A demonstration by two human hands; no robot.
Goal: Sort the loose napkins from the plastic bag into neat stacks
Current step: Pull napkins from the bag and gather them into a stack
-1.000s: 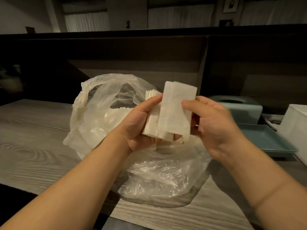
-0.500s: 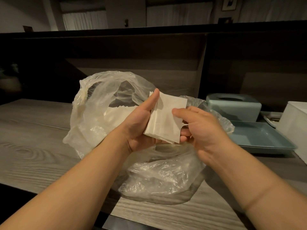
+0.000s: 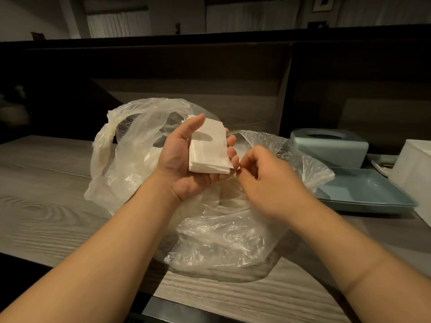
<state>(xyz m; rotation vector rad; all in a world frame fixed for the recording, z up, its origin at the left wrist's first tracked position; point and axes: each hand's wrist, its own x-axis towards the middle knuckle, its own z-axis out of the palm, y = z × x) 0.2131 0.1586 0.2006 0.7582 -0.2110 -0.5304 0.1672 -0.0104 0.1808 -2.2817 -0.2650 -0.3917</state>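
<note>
Left hand cradles the napkin stack above the plastic bag, thumb and fingertips curled round its edges. Right hand, at the stack's four o'clock, is blurred; fingers look loosely curled, seemingly holding nothing.

napkin stack: matt white paper, soft
plastic bag, under the grip: thin clear film, glossy, crinkled
table: grey wood grain, matt
tray: smooth blue-grey plastic
</note>
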